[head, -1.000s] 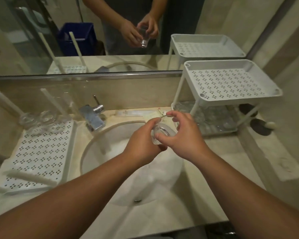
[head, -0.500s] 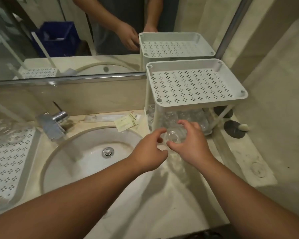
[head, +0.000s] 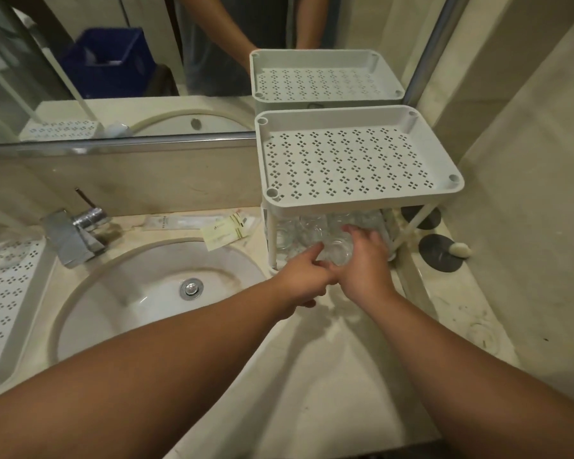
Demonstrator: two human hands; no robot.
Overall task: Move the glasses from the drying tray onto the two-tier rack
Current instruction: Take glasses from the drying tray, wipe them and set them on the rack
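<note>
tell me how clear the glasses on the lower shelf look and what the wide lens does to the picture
Head view: the clear glasses under the rack's top tier sit in dim shade and merge into a pale blur, so they cannot be counted; the glass between the left hand and right hand shows only faint rim highlights; the wide lens bows the mirror edge and stretches the forearms.

- Left hand [head: 304, 276]: bare; no glove, ring or watch visible.
- Right hand [head: 365, 265]: bare; no glove, ring or wrist strap visible.
- Both forearms: uncovered from wrist to frame edge; no sleeve reaches into view.
- Mirror reflection: the torso wears a dark grey top [head: 219, 34]; the arms below it are uncovered, indicating short sleeves.
</note>
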